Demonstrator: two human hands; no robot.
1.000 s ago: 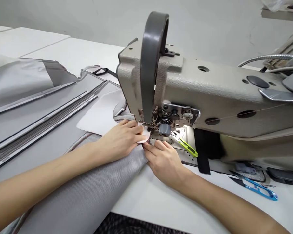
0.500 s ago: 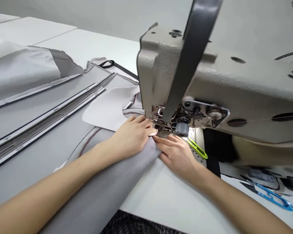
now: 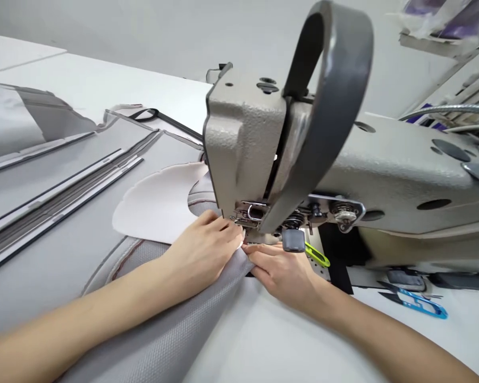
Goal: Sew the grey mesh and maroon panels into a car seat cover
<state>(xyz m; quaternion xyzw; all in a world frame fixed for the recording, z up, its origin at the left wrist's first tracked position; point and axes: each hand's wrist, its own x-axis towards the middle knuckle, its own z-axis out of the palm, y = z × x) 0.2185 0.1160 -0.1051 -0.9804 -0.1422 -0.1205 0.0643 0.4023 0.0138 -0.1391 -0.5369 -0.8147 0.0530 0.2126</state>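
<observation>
Grey mesh fabric [image 3: 207, 303] runs under the head of a sewing machine [image 3: 247, 133], its near part draping off toward me. My left hand [image 3: 207, 247] is closed on the fabric just left of the presser foot, fingers curled and thumb along the edge. Close by on the right, my right hand [image 3: 281, 266] pinches the fabric's edge, its fingertips partly hidden behind the machine's parts. A white curved piece [image 3: 155, 205] lies flat on the fabric, beyond my left wrist. The needle itself is hidden from me.
Green-handled snips [image 3: 317, 255] lie beside the needle plate, and blue snips [image 3: 420, 304] rest farther right on the white table [image 3: 239, 340]. Long grey panels with dark-edged strips [image 3: 64, 199] spread across the left. A dark curved bar [image 3: 335, 106] arches over the machine head.
My view has tilted up and turned slightly right, so the whole curved bar shows. Both hands stay on the fabric at the presser foot.
</observation>
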